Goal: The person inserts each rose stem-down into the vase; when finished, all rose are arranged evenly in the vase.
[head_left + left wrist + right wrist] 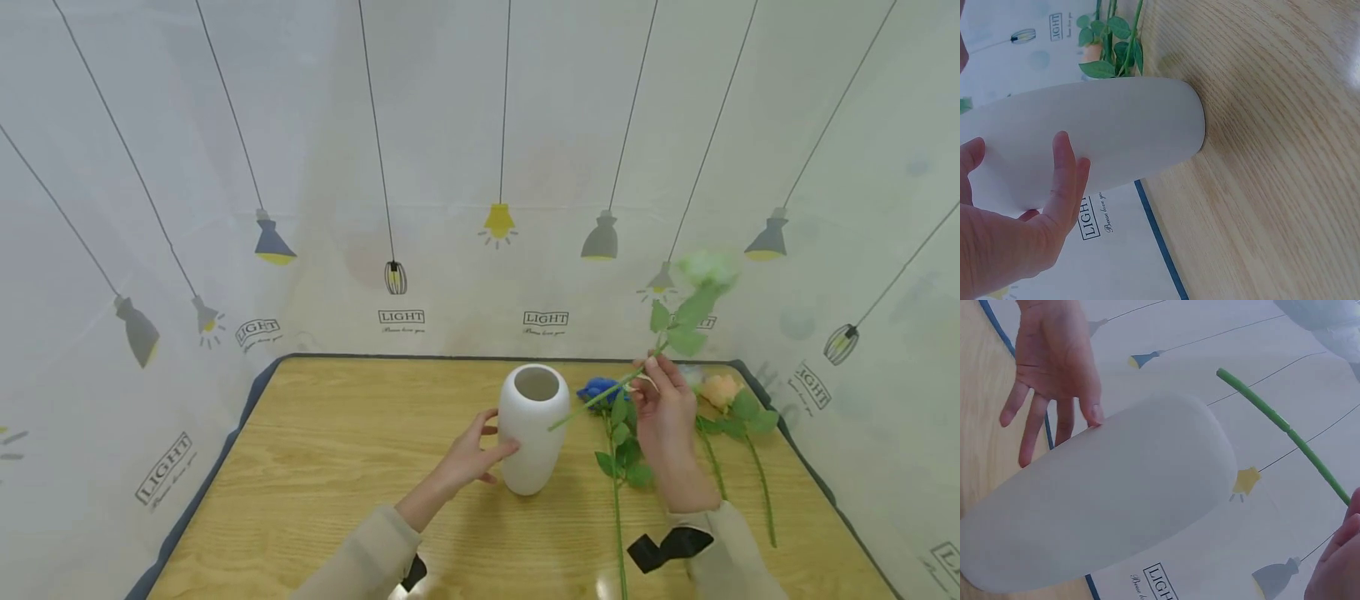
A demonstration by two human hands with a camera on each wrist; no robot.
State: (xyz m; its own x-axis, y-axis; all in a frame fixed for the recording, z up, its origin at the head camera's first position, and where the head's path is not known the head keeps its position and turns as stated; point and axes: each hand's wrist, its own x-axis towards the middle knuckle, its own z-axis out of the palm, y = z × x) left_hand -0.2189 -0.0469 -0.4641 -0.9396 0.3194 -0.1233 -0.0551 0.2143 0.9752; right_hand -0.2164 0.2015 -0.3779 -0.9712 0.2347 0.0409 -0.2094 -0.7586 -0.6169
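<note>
A white vase stands upright on the table, its round mouth facing up. My left hand is at its left side, the thumb against the wall and the other fingers spread and fairly straight, as the right wrist view shows. Right of the vase, my right hand pinches the green stem of a pale white flower between thumb and fingers. The bloom points up and away and looks blurred. The bare lower end of the stem slants down left, overlapping the vase in the head view.
On the table right of the vase lie a blue flower with green leaves and a long stem, and a peach flower near the right edge, with stems beside it. A lamp-printed cloth rises along the table's back and sides.
</note>
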